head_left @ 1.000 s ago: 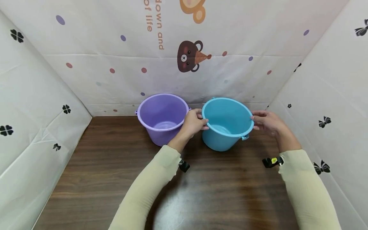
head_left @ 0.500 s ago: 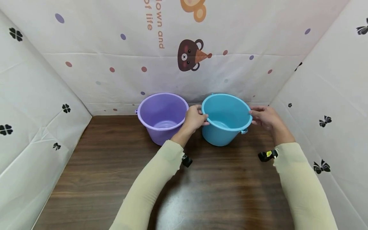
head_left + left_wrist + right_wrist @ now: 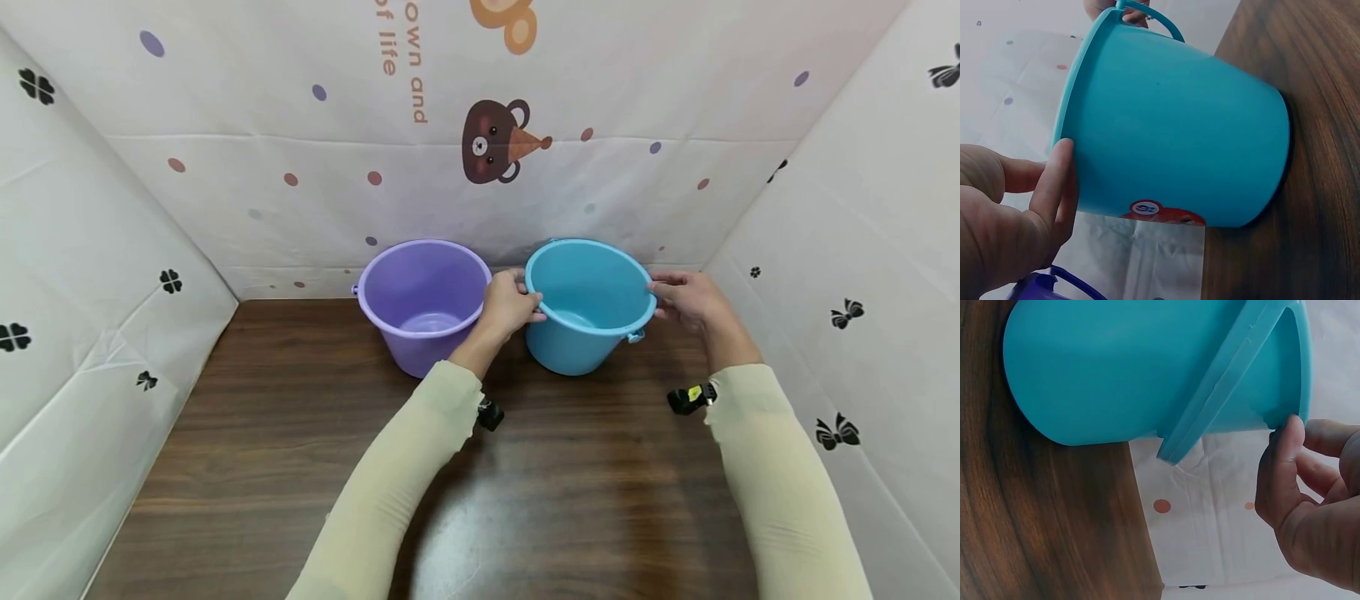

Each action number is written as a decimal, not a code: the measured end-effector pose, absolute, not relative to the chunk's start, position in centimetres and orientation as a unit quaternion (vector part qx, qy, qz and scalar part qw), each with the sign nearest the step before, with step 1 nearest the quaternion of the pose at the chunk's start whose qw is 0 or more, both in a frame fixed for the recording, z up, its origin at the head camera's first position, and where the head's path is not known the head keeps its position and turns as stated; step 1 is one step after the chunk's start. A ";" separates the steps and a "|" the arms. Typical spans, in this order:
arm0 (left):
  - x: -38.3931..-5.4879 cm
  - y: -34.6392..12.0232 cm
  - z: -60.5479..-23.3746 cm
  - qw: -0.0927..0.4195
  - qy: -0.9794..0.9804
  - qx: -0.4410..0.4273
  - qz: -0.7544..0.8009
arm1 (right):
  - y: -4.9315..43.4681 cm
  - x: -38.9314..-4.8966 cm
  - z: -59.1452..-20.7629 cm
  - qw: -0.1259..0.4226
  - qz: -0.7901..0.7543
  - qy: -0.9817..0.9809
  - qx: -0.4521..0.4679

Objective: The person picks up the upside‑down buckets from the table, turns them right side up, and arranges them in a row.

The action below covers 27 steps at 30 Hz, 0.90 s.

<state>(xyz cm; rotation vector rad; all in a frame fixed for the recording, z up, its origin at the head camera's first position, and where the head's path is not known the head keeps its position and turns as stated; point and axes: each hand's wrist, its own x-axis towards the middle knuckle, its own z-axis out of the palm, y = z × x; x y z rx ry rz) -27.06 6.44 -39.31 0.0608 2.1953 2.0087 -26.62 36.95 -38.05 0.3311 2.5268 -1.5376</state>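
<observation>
A turquoise plastic bucket point(image 3: 570, 350) stands at the back of the table, near the wall. On its left side my left hand point(image 3: 506, 304) pinches the rim between thumb and fingers. Opposite, my right hand point(image 3: 693, 302) pinches the rim near the handle's hinge. The right wrist view shows the bucket's handle point(image 3: 1216, 387) hanging down along its outside. A red sticker point(image 3: 1146, 207) shows low on the side in the left wrist view. Close to my left hand stands a purple bucket point(image 3: 412, 354), its rim partly behind that hand. Both buckets look upright, with nothing visible inside.
Dark wooden table point(image 3: 277, 467) lies under everything. A white printed sheet point(image 3: 300, 217) hangs along the back, and similar sheets close off the left and right sides. Each sleeve cuff has a small black wrist camera point(image 3: 489, 414) strapped by it.
The turquoise bucket has shifted back toward the wall, and both hands have moved with it, keeping hold of the rim. The purple bucket has stayed put.
</observation>
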 end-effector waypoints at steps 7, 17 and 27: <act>-26.9 6.7 -39.1 0.071 0.745 0.018 0.663 | 37.1 -26.8 -38.1 0.078 -0.513 0.847 0.114; -26.7 7.0 -39.3 0.070 0.737 0.010 0.672 | 36.9 -26.4 -38.4 0.068 -0.523 0.841 0.121; -26.8 6.7 -39.3 0.068 0.733 0.009 0.677 | 36.3 -26.4 -38.4 0.055 -0.526 0.840 0.124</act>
